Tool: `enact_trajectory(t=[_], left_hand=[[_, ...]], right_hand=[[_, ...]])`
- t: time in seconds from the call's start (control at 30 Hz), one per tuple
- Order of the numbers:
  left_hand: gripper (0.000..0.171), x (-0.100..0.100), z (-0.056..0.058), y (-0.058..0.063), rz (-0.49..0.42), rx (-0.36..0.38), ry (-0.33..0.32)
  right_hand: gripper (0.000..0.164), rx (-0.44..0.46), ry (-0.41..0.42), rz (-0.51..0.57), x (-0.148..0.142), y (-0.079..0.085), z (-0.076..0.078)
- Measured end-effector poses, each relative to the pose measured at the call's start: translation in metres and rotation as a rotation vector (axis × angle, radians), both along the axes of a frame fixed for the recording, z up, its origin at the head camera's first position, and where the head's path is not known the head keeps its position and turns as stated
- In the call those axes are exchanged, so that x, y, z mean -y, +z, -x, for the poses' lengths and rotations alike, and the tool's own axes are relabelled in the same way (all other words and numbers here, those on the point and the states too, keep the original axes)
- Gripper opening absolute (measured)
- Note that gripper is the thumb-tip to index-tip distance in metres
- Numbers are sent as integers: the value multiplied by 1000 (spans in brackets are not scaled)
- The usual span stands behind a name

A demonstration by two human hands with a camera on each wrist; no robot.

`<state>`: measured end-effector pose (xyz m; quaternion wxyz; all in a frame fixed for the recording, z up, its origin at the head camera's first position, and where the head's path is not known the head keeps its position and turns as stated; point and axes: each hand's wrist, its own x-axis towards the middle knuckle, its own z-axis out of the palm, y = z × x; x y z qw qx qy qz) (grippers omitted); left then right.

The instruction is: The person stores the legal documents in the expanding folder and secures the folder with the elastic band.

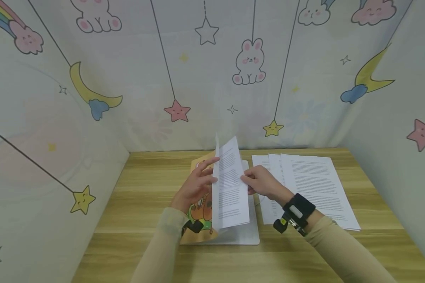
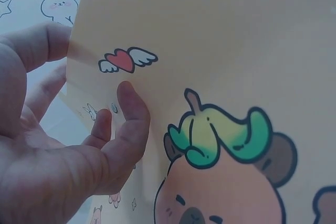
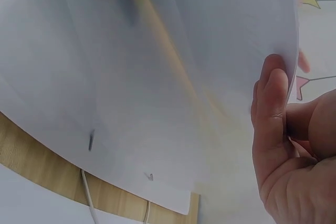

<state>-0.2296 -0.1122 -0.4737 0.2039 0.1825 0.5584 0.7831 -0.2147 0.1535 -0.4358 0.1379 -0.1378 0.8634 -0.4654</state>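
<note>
A stack of printed sheets [image 1: 230,184] stands upright and bent over an open folder whose orange cover [image 2: 226,66] carries cartoon animals. Its white inner board [image 1: 241,236] lies flat below. My right hand [image 1: 260,181] pinches the sheets at their right edge; in the right wrist view, the fingers [image 3: 273,103] lie against the white paper. My left hand [image 1: 198,184] is at the left side of the stack, its fingers loosely bent and touching the edge. Close up, these fingers [image 2: 131,119] lie in front of the cover, while another passes behind its edge.
More printed sheets [image 1: 315,184] lie fanned on the wooden table [image 1: 145,188] to the right, partly behind my right forearm. A black wrist camera [image 1: 299,210] sits on that arm. Cartoon-printed cloth walls [image 1: 205,78] enclose the back and sides.
</note>
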Motion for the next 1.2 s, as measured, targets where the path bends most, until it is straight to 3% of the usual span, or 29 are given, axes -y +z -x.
enact_trajectory(t=[0.9, 1.2], left_hand=[[72, 0, 1, 1, 46, -14, 2], [67, 0, 2, -1, 33, -14, 8]], right_hand=[[21, 30, -14, -53, 13, 7, -1], [25, 77, -81, -59, 15, 6, 3]])
